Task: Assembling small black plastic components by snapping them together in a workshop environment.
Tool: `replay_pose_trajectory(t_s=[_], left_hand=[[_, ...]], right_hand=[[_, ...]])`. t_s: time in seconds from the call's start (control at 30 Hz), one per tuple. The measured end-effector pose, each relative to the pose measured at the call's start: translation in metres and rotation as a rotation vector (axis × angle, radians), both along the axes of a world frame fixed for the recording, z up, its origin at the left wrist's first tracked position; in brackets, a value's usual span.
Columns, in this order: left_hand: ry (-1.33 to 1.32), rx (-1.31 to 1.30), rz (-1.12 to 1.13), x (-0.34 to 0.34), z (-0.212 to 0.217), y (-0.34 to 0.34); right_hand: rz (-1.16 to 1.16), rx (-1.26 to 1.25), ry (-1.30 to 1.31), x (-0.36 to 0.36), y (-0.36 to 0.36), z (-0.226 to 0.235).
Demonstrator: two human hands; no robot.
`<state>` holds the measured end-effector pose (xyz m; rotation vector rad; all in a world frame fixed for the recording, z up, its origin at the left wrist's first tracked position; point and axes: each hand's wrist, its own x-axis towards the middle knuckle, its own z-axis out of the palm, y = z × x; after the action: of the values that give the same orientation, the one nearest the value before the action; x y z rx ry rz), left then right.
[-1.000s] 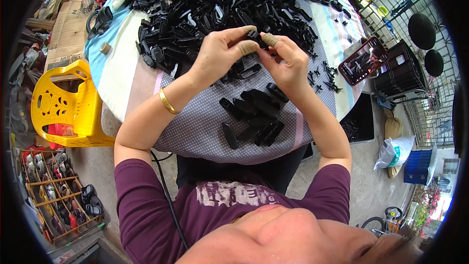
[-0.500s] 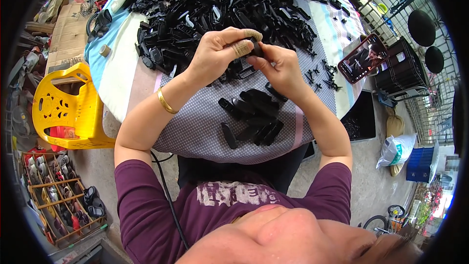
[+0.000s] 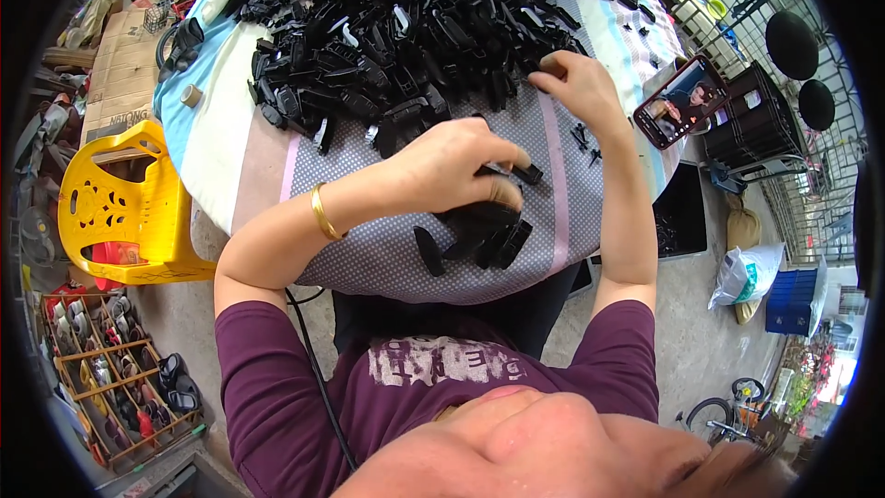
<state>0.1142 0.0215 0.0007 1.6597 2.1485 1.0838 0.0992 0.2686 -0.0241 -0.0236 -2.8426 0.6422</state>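
My left hand (image 3: 466, 166), with tape wrapped on thumb and index finger, hovers over a small group of black plastic parts (image 3: 502, 244) near the table's front edge. Its thumb and index finger are curved but apart, and the thumb is slightly blurred. One black part (image 3: 530, 173) lies by the index fingertip. At the right edge of a big heap of long black plastic parts (image 3: 369, 46), my right hand (image 3: 581, 88) reaches in with bent fingers. A narrow gap shows between its thumb and index finger; nothing is visibly held.
Small black cross-shaped pieces (image 3: 583, 140) lie right of the heap on the patterned tablecloth (image 3: 369, 258). A phone (image 3: 682, 101) stands at the right edge. A tape roll (image 3: 191, 95) sits at left, near a yellow chair (image 3: 138, 212). A black bin (image 3: 682, 212) stands on the floor.
My hands were together over the heap's near edge, holding a dark part. Now they have parted: the left came down to the near group, the right moved up and right to the heap.
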Motion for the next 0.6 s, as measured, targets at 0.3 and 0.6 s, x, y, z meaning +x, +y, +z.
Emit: replay_pose_trajectory(t_s=[0.3,0.6], left_hand=[[0.767,-0.182,0.175,-0.056,-0.019,0.044],[0.826,0.116,0.156,-0.064,-0.033,0.031]], right_hand=[[-0.079,0.097,0.083,-0.009,-0.005,-0.016],[0.174,-0.670,0.286,0.006,-0.034,0.004]])
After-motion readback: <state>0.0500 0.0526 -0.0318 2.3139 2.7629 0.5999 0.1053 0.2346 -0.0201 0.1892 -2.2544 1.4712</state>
